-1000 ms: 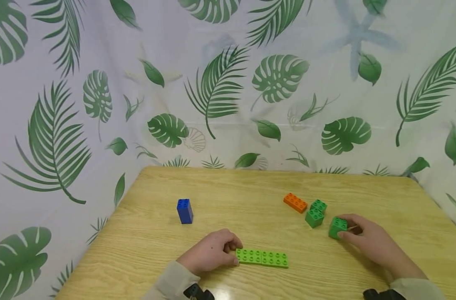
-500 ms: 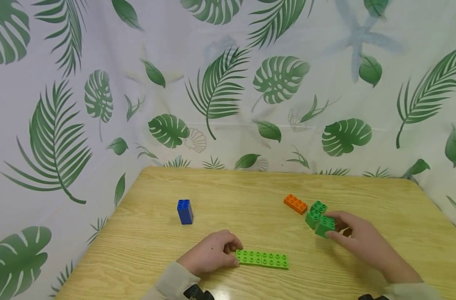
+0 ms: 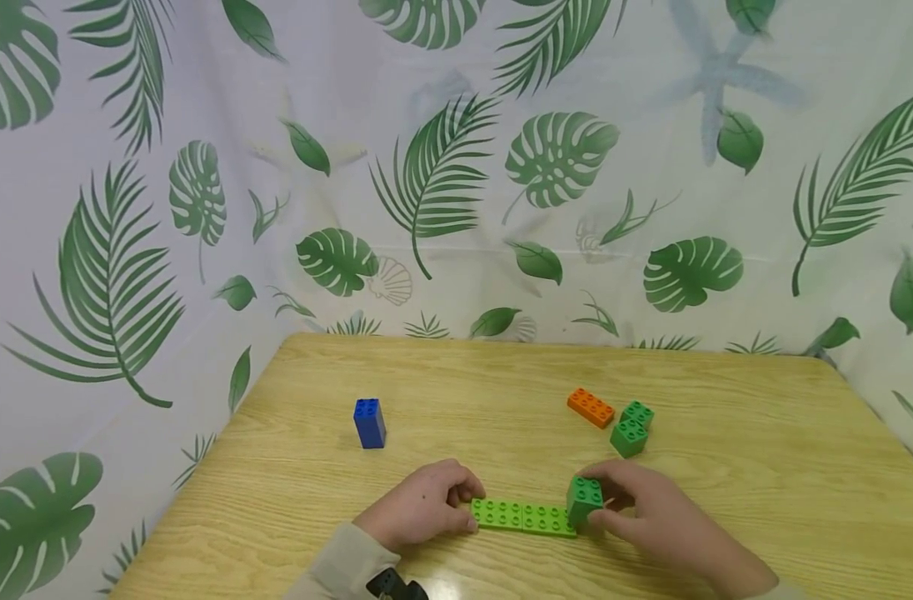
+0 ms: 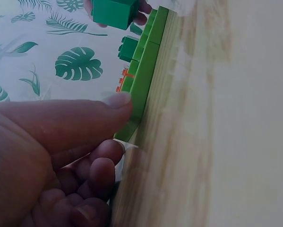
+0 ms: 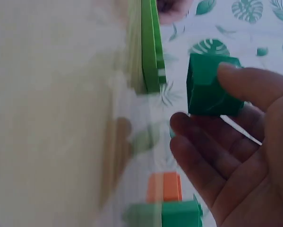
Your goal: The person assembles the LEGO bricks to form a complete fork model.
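a leaf-printed cloth (image 3: 561, 183) is hung behind a table (image 3: 456, 392). by the left hand (image 3: 429, 506), the left end of a light green strip (image 3: 521, 517) is pinched; its long axis is laid left to right, studs up. farther back, a tall blue block (image 3: 370, 425) is stood at left and a flat orange block (image 3: 591, 408) is laid near two green blocks (image 3: 629, 439) at right. a green cube (image 3: 584, 502) is gripped by the right hand (image 3: 651, 512), studs up, raised clear of the strip's right end.
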`<state>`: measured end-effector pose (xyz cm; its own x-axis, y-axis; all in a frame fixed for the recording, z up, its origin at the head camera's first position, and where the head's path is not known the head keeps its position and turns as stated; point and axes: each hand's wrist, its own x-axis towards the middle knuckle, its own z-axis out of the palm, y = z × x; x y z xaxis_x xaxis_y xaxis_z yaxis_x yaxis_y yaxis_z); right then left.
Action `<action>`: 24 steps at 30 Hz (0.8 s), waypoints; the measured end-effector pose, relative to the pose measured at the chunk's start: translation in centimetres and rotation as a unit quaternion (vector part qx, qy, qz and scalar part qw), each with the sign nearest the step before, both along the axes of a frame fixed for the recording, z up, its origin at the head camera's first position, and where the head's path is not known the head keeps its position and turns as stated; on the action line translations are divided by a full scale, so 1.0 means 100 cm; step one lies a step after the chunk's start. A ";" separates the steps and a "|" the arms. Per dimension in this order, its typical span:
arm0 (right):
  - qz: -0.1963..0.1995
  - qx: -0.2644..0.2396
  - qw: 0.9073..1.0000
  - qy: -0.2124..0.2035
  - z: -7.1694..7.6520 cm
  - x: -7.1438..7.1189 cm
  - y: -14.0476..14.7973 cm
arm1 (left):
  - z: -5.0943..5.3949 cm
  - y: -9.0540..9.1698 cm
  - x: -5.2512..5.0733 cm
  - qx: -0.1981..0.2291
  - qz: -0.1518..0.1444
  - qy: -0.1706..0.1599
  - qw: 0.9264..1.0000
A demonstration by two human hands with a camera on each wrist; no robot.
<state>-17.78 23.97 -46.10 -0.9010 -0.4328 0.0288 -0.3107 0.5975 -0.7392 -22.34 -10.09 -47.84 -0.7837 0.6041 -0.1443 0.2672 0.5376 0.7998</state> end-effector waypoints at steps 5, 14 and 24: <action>0.007 -0.003 1.000 -0.017 -0.003 0.000 -0.013 | 0.001 -0.001 -0.002 -0.001 -0.007 0.006 1.000; 0.004 -0.004 0.999 -0.043 -0.005 0.003 -0.025 | 0.001 -0.001 -0.002 -0.001 -0.012 0.008 1.000; -0.021 0.039 0.999 -0.019 -0.009 0.007 -0.031 | -0.002 0.000 -0.001 0.002 -0.004 -0.003 1.000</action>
<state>-17.13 20.87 -46.99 -0.9179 -0.3951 -0.0377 -0.2580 0.6661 -0.6999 -22.49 -10.07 -48.07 -0.7784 0.6104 -0.1466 0.2657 0.5319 0.8040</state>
